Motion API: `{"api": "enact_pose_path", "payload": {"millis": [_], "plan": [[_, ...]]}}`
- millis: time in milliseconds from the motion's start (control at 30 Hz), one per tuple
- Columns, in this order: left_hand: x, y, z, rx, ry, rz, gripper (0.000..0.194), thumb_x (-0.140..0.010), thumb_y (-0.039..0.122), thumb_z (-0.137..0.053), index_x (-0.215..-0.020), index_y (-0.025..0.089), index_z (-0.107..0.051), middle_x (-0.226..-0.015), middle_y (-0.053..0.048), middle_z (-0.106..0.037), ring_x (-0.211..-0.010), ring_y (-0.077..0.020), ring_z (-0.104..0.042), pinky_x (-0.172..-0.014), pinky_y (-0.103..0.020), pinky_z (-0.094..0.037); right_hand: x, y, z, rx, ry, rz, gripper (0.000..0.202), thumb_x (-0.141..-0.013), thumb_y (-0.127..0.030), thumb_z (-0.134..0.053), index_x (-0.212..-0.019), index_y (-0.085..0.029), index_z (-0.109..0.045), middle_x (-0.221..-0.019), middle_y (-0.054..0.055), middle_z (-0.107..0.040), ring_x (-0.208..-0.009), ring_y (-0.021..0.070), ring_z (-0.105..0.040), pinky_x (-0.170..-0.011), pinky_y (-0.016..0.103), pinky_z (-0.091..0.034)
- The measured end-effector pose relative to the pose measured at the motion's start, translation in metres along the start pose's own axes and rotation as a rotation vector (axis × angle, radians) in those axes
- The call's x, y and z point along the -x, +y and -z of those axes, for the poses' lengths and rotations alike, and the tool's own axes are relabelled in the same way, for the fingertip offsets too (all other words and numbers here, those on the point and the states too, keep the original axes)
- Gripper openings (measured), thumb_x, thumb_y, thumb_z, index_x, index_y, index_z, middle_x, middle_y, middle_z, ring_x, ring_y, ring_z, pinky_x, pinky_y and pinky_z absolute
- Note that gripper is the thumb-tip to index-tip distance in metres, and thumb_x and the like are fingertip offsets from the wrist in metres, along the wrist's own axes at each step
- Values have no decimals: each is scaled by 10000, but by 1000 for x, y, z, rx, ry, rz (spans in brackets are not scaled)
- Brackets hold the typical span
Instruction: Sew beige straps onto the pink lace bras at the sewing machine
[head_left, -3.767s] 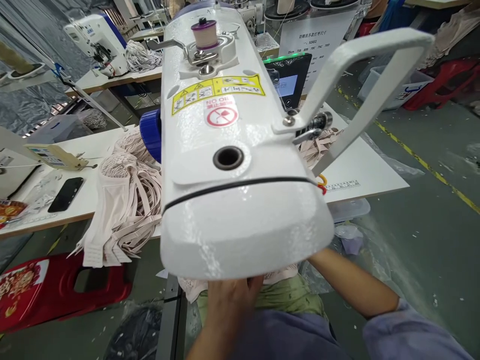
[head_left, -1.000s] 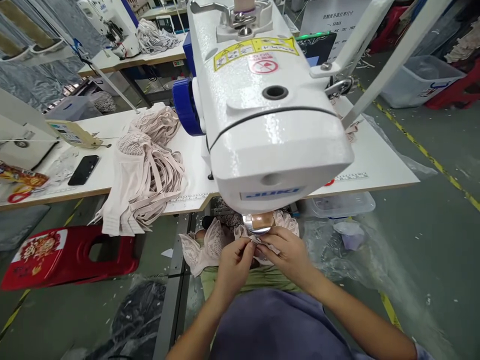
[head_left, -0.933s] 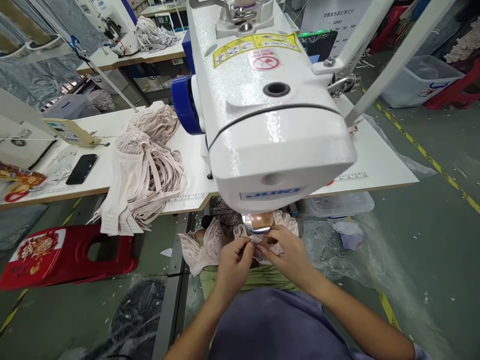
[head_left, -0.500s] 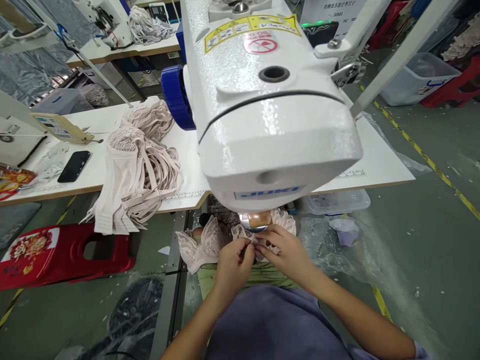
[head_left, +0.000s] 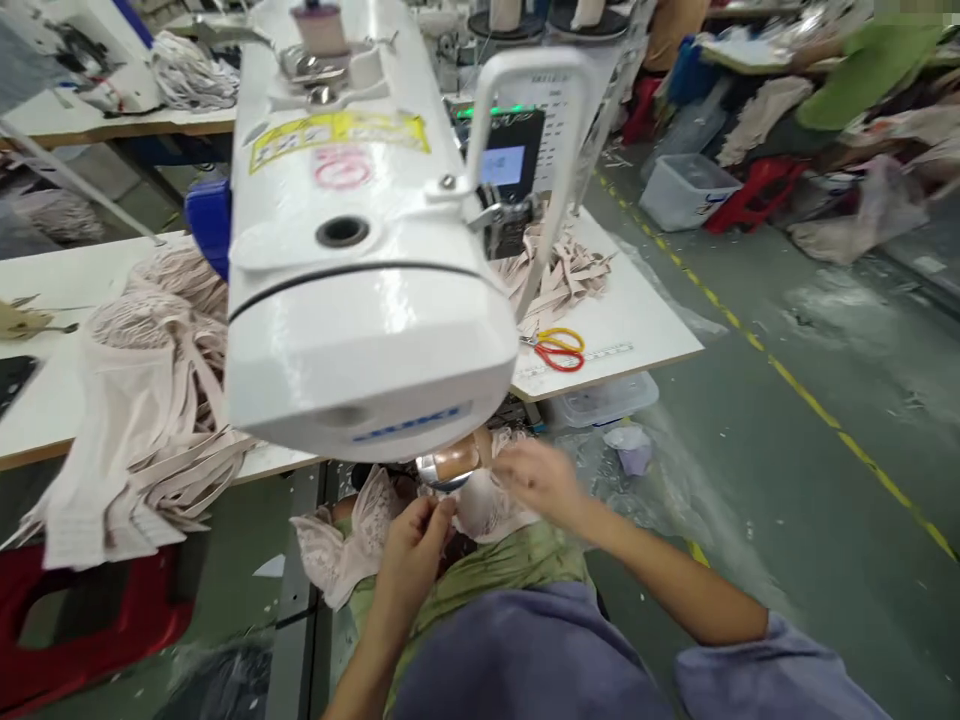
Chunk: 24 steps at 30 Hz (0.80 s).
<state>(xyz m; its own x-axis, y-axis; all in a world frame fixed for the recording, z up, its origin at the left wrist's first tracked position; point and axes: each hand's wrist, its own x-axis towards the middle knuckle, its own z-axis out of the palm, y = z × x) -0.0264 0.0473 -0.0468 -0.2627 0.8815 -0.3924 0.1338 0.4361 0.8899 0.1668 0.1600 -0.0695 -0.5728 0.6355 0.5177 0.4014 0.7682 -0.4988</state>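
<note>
At the far left I see a moulded red plastic stool (head_left: 97, 620) with a rounded slot, low beside the smooth white table (head_left: 67, 275). A dark, flat phone (head_left: 13, 380) is cut off by the edge of my view. Next to it a heap of pale beige bras (head_left: 150, 400) spills over the table's edge, fine lace on top, limp flat bands and narrow straps hanging down.

A round blue knob (head_left: 208, 228) juts from the glossy white sewing machine (head_left: 367, 350), a bulky, round-cornered block. Below its head is the bra being worked on (head_left: 484, 508), spread over green cloth (head_left: 517, 565) on the lap, its lacy, scalloped left cup lying well out to the side.

My left hand (head_left: 412, 550) pinches the near edge of that bra between thumb and fingers, just below a curved, mirror-bright metal part (head_left: 448, 468). My right hand (head_left: 544, 485) is blurred at the lace of the right cup; I cannot tell whether it grips anything.

Farther right, scissors (head_left: 559, 350) with yellow and red loop handles lie near a tangle of thin fabric straps (head_left: 566, 272). A clear plastic box (head_left: 611, 398) shows below the table's edge.
</note>
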Motion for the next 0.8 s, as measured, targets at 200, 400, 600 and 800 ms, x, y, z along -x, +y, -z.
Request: {"api": "enact_pose_path", "payload": {"millis": [200, 400, 600, 800], "plan": [[-1, 4, 6, 161, -86, 54, 550, -670, 729, -647, -658, 182, -590, -563, 37, -485, -480, -88, -380, -461, -223, -300, -76, 104, 76, 516, -345, -404, 395, -923, -129, -440, -1280, -165, -605, -1225, 144, -672, -1056, 265, -639, -920, 400, -504], [2, 13, 4, 437, -101, 122, 473, -640, 605, -740, -662, 163, -573, -612, 26, -532, -511, -67, -406, -491, -207, -320, -73, 97, 93, 484, -483, -357, 334, -882, -194, -533, -1187, -89, -619, -1059, 201, -690, -879, 285, -670, -723, 346, -510], [-1, 13, 9, 522, -48, 180, 472, -607, 592, -747, -656, 170, -543, -603, 26, -525, -493, -60, -401, -478, -209, -308, 23, 17, 99, 29, -381, -471, 337, -880, -281, -480, -1194, -201, -571, -765, 58, -661, -566, 186, -607, -460, 275, -473], [3, 16, 8, 465, -101, 182, 469, -664, 620, -711, -683, 173, -567, -630, 21, -523, -522, -75, -409, -482, -212, -326, 44, -56, 73, -49, -496, -261, 368, -817, -253, -595, -1183, -282, -598, -1161, 87, -689, -718, 193, -692, -532, 295, -570]]}}
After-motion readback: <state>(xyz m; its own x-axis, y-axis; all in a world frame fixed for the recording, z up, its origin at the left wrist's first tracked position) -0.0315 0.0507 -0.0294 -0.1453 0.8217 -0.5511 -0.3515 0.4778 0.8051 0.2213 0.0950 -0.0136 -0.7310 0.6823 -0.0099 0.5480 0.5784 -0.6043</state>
